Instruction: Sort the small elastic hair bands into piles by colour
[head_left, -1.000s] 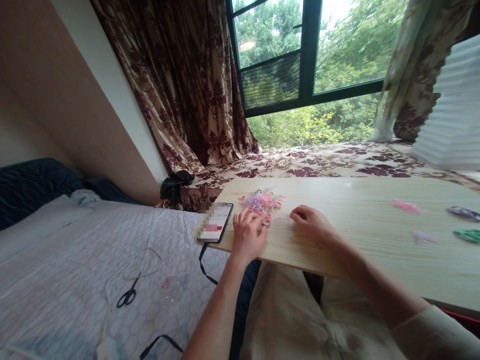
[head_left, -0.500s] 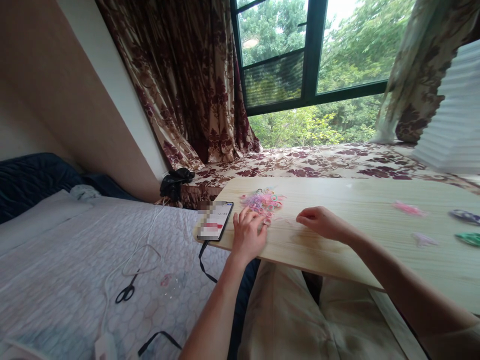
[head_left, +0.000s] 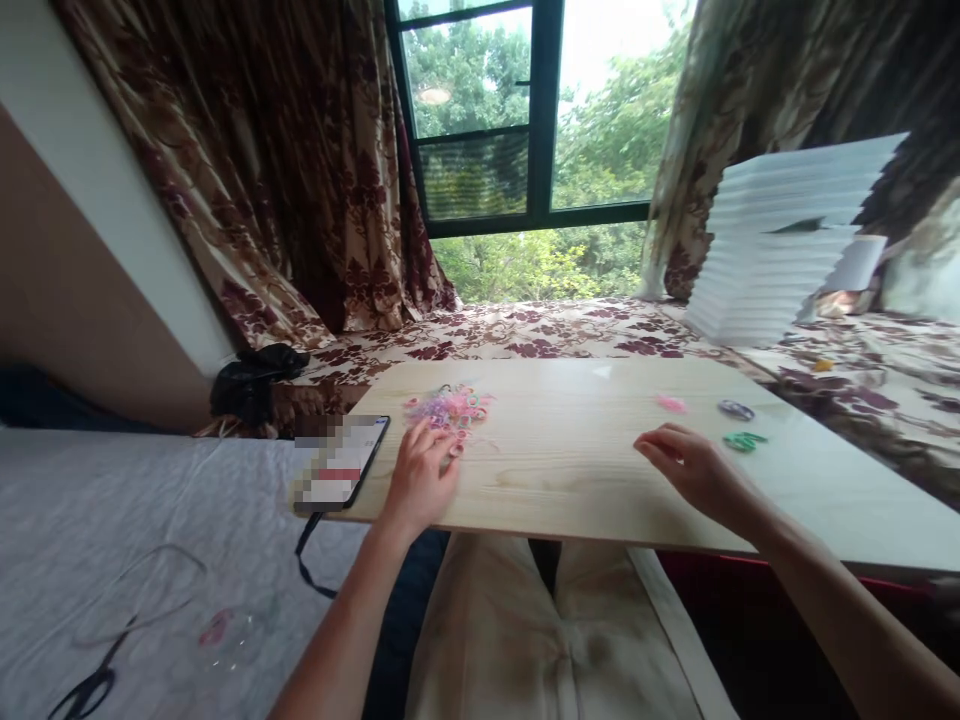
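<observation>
And here is the pile of small bands [head_left: 452,402], a bright tangle on the left part of the pale wooden board [head_left: 555,450], toward its far edge. What a mix: pinks and lilacs crowd together, with touches of mint green and white. Little round loops show along the right and near sides, while wispy, thread-like bits fray outward; the finer details blur.

In comes the left hand [head_left: 424,478] at the near side of the pile, fingers spread loosely and fingertips at the closest loops. One pink ring [head_left: 456,451] sits right beside its fingers; whether it is gripped, I cannot tell.

Over on the right, the right hand [head_left: 697,468] is above the board, well apart from the pile, fingers bent and tips close to the thumb. Whether anything is pinched there, the view does not show.

Just beyond that hand lies a fluffy pink bunch [head_left: 672,404], and to its right a dark purple-and-white bunch [head_left: 736,410], with a vivid green bunch [head_left: 745,441] on the near side of that one. At the board's left end lies a phone [head_left: 346,470], its screen lit and partly blurred. Down on the bed [head_left: 150,510], at the near left, rest dark scissors [head_left: 94,688].
</observation>
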